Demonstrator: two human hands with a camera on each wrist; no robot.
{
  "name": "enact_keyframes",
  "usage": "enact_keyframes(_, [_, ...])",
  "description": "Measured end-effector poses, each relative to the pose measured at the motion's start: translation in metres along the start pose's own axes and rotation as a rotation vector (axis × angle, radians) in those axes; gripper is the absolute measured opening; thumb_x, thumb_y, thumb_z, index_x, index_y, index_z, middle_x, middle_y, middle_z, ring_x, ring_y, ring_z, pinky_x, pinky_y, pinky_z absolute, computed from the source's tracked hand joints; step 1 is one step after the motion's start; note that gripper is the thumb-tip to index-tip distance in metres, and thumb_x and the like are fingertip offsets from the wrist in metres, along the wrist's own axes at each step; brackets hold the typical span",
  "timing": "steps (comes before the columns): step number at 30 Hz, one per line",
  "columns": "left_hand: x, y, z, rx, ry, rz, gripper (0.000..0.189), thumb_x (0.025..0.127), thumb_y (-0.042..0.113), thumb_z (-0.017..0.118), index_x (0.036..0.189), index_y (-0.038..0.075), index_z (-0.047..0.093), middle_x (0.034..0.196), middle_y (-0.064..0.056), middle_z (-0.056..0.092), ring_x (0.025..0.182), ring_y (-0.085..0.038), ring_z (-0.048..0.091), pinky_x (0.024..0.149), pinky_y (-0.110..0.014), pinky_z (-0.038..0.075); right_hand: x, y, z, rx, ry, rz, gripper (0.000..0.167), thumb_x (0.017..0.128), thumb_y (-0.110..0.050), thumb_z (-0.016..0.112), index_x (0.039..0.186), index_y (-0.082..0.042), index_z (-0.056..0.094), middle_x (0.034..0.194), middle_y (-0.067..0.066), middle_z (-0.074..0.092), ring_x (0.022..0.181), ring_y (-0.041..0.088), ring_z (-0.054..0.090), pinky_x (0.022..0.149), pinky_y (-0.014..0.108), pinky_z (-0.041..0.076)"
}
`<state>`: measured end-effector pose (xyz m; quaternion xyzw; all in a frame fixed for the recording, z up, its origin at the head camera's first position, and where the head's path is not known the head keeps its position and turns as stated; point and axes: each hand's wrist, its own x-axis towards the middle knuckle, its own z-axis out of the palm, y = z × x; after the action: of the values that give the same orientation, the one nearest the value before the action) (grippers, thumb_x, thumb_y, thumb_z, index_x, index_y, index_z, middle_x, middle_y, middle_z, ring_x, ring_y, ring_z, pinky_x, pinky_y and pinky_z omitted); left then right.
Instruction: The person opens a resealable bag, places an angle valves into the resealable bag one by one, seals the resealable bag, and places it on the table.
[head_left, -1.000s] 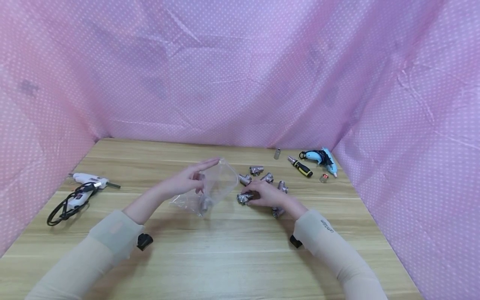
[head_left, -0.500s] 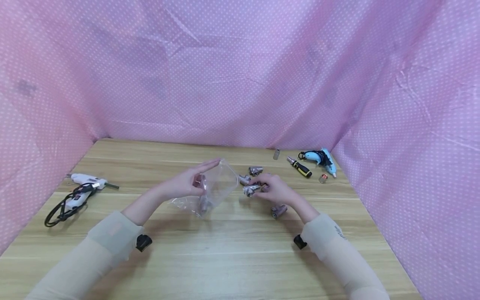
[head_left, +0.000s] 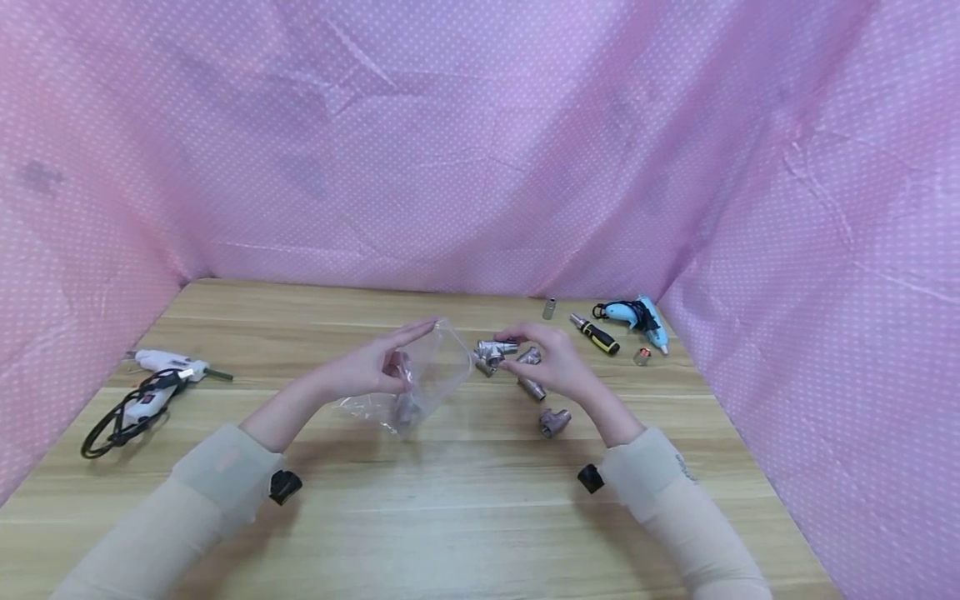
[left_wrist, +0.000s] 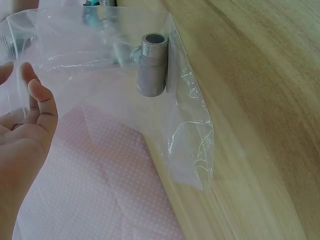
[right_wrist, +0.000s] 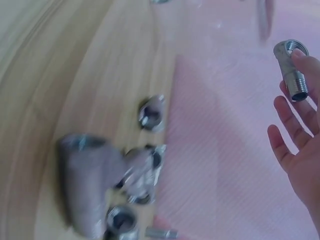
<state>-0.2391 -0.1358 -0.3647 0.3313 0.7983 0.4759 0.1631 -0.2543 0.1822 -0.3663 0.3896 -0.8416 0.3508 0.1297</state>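
If the left hand (head_left: 367, 367) loosens, the mouth of the clear bag (head_left: 444, 365) may fold, and the metal tee (head_left: 497, 349) could snag or fall outside. Left fingers curl on the bag's edge, index stretched; the right hand (head_left: 553, 360) pinches the tee just right of the bag. Inside I see at least one metal fitting (left_wrist: 152, 70); loose tees (head_left: 555, 422) lie right of the bag.

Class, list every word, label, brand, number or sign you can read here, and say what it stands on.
No text is readable.
Beige fabric right sleeve: grey print, too small and blurred.
White plastic glue gun: small dark marks, too small.
Clear plastic bag: no lettering discernible.
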Motion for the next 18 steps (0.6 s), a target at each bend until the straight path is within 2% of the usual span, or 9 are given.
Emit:
enact_keyframes(4, [-0.001,-0.002,-0.001,-0.045,-0.007,-0.024,0.094,0.078,-0.001,0.065,0.153,0.023,0.014,0.156,-0.01,0.011,0.076,-0.021,0.057,0.065,-0.032,0.054,0.011,-0.017,0.005,0.009,0.024,0.014,0.038,0.076,-0.02,0.077,0.112,-0.012,0.066,0.109,0.001,0.069,0.097,0.014,0.063,0.088,0.033,0.05])
enact_keyframes(9, [0.0,0.0,-0.002,-0.065,-0.009,-0.038,0.093,0.079,-0.003,0.062,0.153,0.023,0.013,0.157,-0.012,0.007,0.074,-0.031,0.061,0.062,-0.033,0.054,0.025,-0.027,0.019,-0.015,-0.022,0.017,0.037,0.078,-0.026,0.076,0.112,-0.016,0.068,0.107,-0.003,0.069,0.098,0.011,0.062,0.091,0.032,0.048])
enact_keyframes(14, [0.0,0.003,-0.002,-0.054,-0.021,-0.019,0.09,0.079,-0.007,0.057,0.153,0.02,0.013,0.157,-0.012,0.01,0.077,-0.023,0.06,0.06,-0.026,0.051,0.035,-0.027,0.031,-0.068,-0.066,-0.048,0.035,0.078,-0.023,0.076,0.11,-0.013,0.069,0.107,-0.001,0.07,0.1,0.012,0.064,0.094,0.029,0.047])
enact_keyframes(18, [0.001,0.004,-0.002,-0.043,-0.017,-0.007,0.088,0.08,-0.009,0.055,0.153,0.018,0.015,0.157,-0.01,0.012,0.077,-0.02,0.057,0.06,-0.025,0.049,0.039,-0.026,0.035,-0.07,-0.074,-0.073,0.033,0.077,-0.019,0.077,0.107,-0.009,0.069,0.104,0.004,0.071,0.094,0.016,0.067,0.088,0.027,0.051])
